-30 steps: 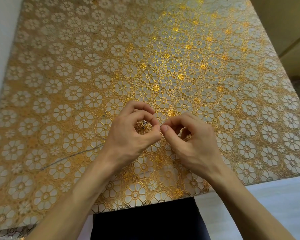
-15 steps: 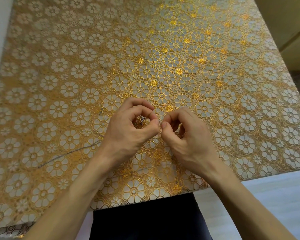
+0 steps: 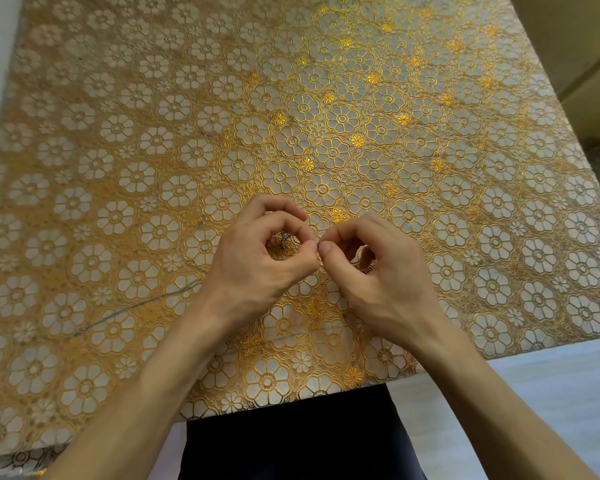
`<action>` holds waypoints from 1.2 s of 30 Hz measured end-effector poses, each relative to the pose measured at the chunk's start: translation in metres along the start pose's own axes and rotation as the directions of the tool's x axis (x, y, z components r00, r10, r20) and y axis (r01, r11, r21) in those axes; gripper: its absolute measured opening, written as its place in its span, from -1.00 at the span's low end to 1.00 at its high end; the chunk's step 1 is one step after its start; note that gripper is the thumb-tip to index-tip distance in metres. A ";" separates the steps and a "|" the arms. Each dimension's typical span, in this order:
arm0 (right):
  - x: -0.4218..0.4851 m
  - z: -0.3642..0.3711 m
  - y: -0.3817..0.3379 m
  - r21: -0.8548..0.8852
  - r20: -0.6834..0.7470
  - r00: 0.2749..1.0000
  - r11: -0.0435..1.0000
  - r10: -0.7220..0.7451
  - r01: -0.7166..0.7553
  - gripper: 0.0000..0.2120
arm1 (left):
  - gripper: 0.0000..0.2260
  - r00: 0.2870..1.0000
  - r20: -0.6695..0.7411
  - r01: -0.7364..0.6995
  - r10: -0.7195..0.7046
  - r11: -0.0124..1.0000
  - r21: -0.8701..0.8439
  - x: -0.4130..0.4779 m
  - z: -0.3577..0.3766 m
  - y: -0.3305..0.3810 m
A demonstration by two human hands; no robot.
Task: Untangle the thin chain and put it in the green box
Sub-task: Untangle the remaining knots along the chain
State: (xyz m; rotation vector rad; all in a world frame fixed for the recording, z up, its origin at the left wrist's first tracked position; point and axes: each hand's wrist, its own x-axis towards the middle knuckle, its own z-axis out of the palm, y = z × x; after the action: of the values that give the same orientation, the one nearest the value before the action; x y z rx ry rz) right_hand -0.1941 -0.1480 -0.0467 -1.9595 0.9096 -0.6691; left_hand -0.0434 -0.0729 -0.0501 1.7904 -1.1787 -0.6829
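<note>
While the left hand [image 3: 253, 268] and right hand [image 3: 378, 282] pinch the thin chain [image 3: 146, 304] thumb-to-fingertip over the near tablecloth [image 3: 430, 150], tail trailing left, it looks light and limp, so I'd grab right beside the knot [image 3: 284, 239].

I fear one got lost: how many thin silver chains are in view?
1. The thin silver chain trails leftward over the gold floral tablecloth from under the left hand, its tangle between that hand's fingers. More may be hidden.
</note>
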 end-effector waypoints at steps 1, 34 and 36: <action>0.001 0.000 -0.001 -0.017 0.000 1.000 1.000 -0.011 0.011 -0.95 | -0.96 1.000 -0.004 -0.006 0.006 1.000 0.013 0.000 0.000 0.000; 0.000 -0.011 -0.003 0.036 0.039 0.998 0.999 0.039 -0.040 -0.93 | -0.90 0.995 0.081 0.068 -0.058 0.989 -0.133 0.005 -0.007 0.001; 0.002 -0.012 -0.003 0.026 0.069 0.997 0.999 0.021 -0.023 -0.92 | -0.89 0.994 0.099 0.063 -0.052 0.992 -0.113 0.005 -0.008 0.001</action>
State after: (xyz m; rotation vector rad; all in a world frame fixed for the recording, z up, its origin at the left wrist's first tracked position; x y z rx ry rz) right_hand -0.2007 -0.1543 -0.0383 -1.9338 0.8744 -0.5943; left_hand -0.0357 -0.0753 -0.0452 1.7153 -1.1301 -0.8622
